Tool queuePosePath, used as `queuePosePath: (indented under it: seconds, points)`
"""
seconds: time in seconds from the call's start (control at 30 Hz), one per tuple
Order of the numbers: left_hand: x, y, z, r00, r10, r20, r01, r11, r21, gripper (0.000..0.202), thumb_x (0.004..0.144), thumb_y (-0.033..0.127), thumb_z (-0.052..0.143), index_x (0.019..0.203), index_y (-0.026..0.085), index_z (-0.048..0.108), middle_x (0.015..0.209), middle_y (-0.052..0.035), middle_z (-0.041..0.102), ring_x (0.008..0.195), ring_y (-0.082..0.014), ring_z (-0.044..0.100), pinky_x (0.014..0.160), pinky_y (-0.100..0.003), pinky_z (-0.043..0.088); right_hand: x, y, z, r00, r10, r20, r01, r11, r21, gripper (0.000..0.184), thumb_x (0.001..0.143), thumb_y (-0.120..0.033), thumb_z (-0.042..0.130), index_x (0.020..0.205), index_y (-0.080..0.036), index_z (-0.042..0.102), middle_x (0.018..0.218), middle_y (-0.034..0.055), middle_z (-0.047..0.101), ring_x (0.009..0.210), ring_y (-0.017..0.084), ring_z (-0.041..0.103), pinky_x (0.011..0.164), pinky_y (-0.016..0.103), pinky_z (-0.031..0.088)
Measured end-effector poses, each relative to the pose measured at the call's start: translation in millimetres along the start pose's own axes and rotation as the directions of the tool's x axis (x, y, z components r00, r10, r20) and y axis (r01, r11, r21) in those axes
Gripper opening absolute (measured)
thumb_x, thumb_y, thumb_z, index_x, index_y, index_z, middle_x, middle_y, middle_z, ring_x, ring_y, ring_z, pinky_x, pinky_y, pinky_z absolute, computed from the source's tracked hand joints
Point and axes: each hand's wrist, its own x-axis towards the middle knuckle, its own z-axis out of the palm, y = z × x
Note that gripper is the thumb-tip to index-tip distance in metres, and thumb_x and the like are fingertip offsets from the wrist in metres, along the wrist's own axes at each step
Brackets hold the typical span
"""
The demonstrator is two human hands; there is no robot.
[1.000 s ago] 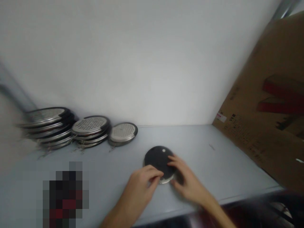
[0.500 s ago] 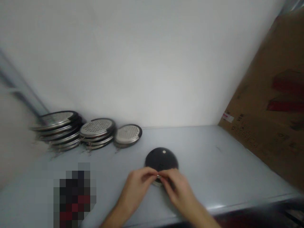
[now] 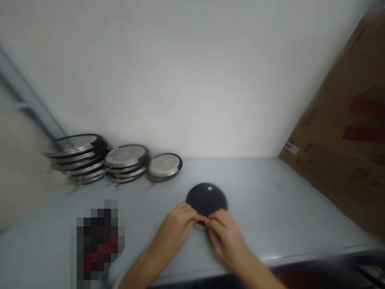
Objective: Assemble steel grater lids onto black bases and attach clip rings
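A round black disc (image 3: 207,196) with a small pale dot near its far edge lies on the grey table (image 3: 270,216). Over its near edge my left hand (image 3: 179,222) and my right hand (image 3: 227,233) meet, fingertips touching or nearly so. Both hands are closed in a pinch. A tiny shiny spot shows between the fingertips, too small to name. Part of the disc's near rim, pale in colour, is visible below the fingers; the rest of that edge is hidden by them.
At the back left stand a tall stack (image 3: 80,160) and a lower stack (image 3: 128,162) of perforated metal discs with black rims, beside a single disc (image 3: 165,164). A cardboard box (image 3: 339,120) is at the right. A pixelated patch (image 3: 99,245) covers something at front left.
The view has shifted slightly, so everything sits a little higher and further right. My fingertips have drawn closer together, and less of the shiny bit between them shows.
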Motion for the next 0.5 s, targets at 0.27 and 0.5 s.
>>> queuePosePath:
  seconds: [0.27, 0.5]
  points:
    - [-4.2, -9.4, -2.1, 0.996, 0.087, -0.018, -0.087, 0.996, 0.029, 0.02, 0.094, 0.007, 0.06, 0.088, 0.019, 0.075, 0.086, -0.0039, 0.076, 0.087, -0.0197, 0.067, 0.082, -0.031, 0.056, 3.9, -5.4, 2.2, 0.997, 0.014, 0.07, -0.007, 0.996, -0.094, 0.026, 0.093, -0.006, 0.047, 0.105, -0.018, 0.067, 0.091, 0.0099, 0.064, 0.083, 0.024, 0.055, 0.072, 0.038, 0.047]
    - [0.9, -11.3, 2.4, 0.982, 0.186, 0.044, -0.19, 0.974, 0.123, 0.019, 0.095, 0.006, 0.059, 0.087, 0.017, 0.073, 0.086, -0.0044, 0.074, 0.087, -0.0197, 0.066, 0.086, -0.032, 0.057, 4.6, 1.3, -4.8, 0.991, 0.044, 0.125, -0.046, 0.999, 0.02, 0.03, 0.093, -0.004, 0.044, 0.105, -0.019, 0.066, 0.095, 0.0093, 0.063, 0.088, 0.023, 0.056, 0.077, 0.037, 0.052]
